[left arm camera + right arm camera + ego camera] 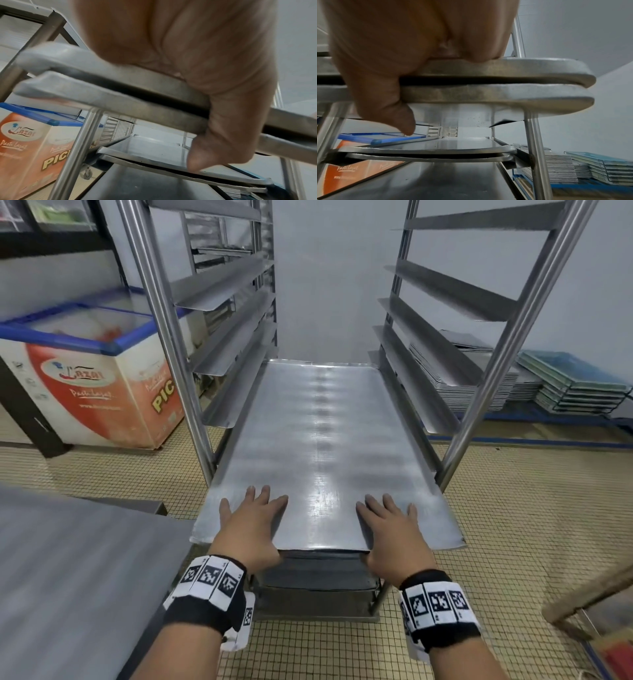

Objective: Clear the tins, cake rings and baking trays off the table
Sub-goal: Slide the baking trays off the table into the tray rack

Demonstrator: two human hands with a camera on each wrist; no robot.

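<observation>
Two stacked metal baking trays (318, 440) lie part-way into a steel tray rack (161, 320), resting on its side runners, with the near end sticking out toward me. My left hand (251, 522) holds the near edge on the left, fingers flat on top. In the left wrist view its thumb (223, 135) wraps down over both tray rims (120, 97). My right hand (388, 529) holds the same edge on the right, and its thumb (388, 108) hooks under the two rims (505, 94). Two more trays (436, 148) sit on a lower runner.
A steel table (68, 559) stands at my lower left, close to the rack. A chest freezer (92, 371) is left of the rack. Stacks of trays (479, 378) sit on a low blue platform at the right. A wooden frame (589, 594) leans at the lower right.
</observation>
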